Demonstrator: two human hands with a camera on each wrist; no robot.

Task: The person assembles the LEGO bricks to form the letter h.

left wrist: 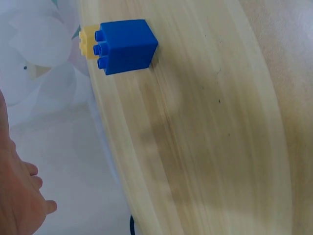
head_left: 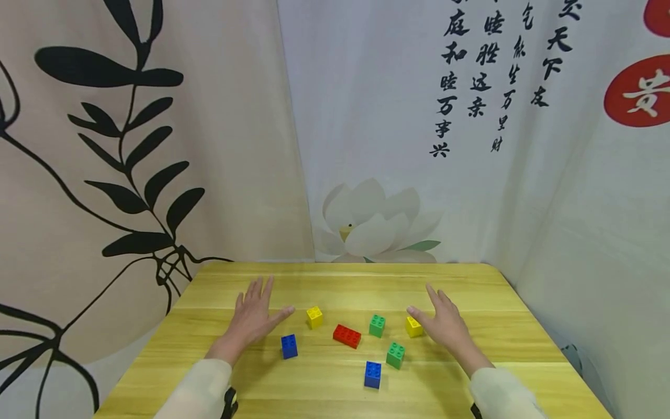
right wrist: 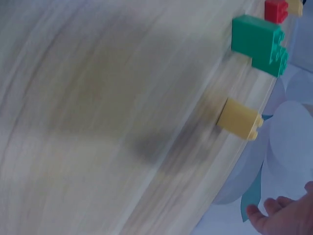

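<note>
My left hand hovers over the left of the table with its fingers spread and nothing in it. Closest to it are a blue brick and a yellow brick; the left wrist view shows the same blue brick. On the right, my right hand is also spread and holds nothing. Beside its thumb, partly covered, sits a second yellow brick. Between the hands lie a long red brick, two green bricks and a second blue brick.
The wooden table carries all the bricks, spread apart from one another. Behind its far edge hangs a curtain with printed leaves, a lotus and writing. More pale cloth hangs along the right side.
</note>
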